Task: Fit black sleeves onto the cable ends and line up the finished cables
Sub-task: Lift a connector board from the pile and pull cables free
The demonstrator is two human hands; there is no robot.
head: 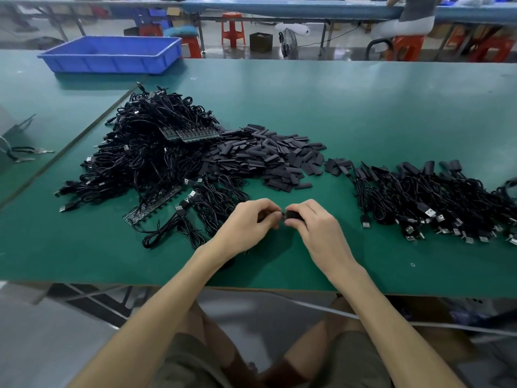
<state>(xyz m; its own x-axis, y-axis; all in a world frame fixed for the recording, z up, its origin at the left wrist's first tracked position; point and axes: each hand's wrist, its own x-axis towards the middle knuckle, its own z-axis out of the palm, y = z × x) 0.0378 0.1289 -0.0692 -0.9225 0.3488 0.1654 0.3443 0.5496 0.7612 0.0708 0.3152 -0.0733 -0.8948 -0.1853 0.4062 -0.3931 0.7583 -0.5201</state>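
Fitting a black sleeve (294, 215) on a cable end (281, 212), just in front of the sleeve pile (265, 158).

On the green surface (363, 107) I see the big heap of bare cables (145, 152) left of the sleeve pile. The finished cables (433, 197) lie right of it, plugs toward me, I think to stay in order. In front of the pile my left hand (246, 222) pinches the cable end and my right hand (313, 224) is closed around the black sleeve. The hands are close together, probably so the two pieces meet straight.
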